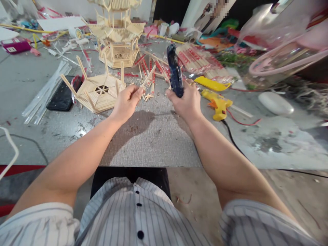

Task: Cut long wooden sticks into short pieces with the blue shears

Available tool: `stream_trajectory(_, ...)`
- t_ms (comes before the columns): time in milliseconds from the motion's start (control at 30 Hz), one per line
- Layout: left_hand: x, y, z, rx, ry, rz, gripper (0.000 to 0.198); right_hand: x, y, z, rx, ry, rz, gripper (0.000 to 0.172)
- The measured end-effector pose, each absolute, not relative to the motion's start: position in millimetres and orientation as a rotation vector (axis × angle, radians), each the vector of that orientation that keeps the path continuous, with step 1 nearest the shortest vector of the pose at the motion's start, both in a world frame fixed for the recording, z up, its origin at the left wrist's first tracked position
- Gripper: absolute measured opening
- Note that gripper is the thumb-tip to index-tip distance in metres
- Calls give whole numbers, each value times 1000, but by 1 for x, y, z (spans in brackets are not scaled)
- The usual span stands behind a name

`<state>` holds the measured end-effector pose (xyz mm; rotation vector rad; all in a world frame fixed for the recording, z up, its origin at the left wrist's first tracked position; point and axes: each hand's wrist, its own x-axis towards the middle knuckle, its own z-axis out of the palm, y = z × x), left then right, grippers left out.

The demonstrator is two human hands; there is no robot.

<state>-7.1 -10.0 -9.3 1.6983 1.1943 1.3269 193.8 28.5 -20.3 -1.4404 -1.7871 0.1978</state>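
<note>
Head view
Table edge: the near edge of the table (153,150) runs across the middle of the picture, with the person's lap and striped shirt (133,218) below it.
Open room: a bare grey stretch lies between the two forearms, from the near edge up to the hands; the far half of the table is crowded with sticks, wrappers and scraps.
Left hand (127,101): raised just above the table, fingers pinched round a thin stick (148,77) that slants up and to the right out of the fingertips.
Right hand (186,101): clenched round the lower part of a dark blue cutter (174,70), which stands nearly upright, its head pointing away from the person.
Stick to cutter: the stick's free end lies left of the cutter's head, near it but apart; whether the blades are parted cannot be told.
Left side: a flat hexagon roof (98,94) of sticks lies just beside the left hand, touching a black phone (61,98); clear rods (43,95) lie further left.
Behind: a stick pagoda (116,37) stands upright beyond the roof.
Right side: a yellow glue gun (217,104) lies just right of the right hand, its black cord (232,136) running to the near edge; a white oval (275,102) lies well apart to the right.
Offcuts: short stick ends (148,96) lie scattered between the hands.
</note>
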Motion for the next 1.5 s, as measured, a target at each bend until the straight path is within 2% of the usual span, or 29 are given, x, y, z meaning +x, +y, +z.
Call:
stream_trajectory(67, -7, -9, -9, 1720, 1188, 1317, 25, 194, 30, -20, -1351, -1703, 354, 24)
stream_trajectory(167, -7, -9, -10, 1752, 1204, 1270, 25, 190, 26, -17, -1143, -1500, 774, 26)
stream_trajectory(300, -4, -15, -7, 1814, 1249, 1079, 36, 181, 15, -11, -969, -1293, 1274, 34)
stream_trajectory(400, 3, -23, -3, 1865, 1266, 832, 43, 173, 8, -11, -887, -1215, 1428, 36)
stream_trajectory(533, 13, -30, 0, 1921, 1143, 637, 36, 165, 3, -13, -808, -1172, 1584, 42)
stream_trajectory(633, 16, -32, 0, 1904, 1102, 630, 32, 163, 2, -15, -803, -1168, 1598, 45)
stream_trajectory(833, 13, -32, 4, 1817, 1128, 546, 40, 166, 7, -16, -863, -1094, 1529, 49)
stream_trajectory(1033, 16, -33, 5, 1762, 1163, 551, 31, 162, 5, -16, -853, -1062, 1488, 50)
stream_trajectory(1233, 24, -36, 2, 1458, 1125, 689, 29, 162, 6, -17, -823, -1005, 1456, 52)
stream_trajectory(1500, 24, -36, -2, 1210, 959, 672, 35, 167, 12, -22, -884, -1068, 1439, 54)
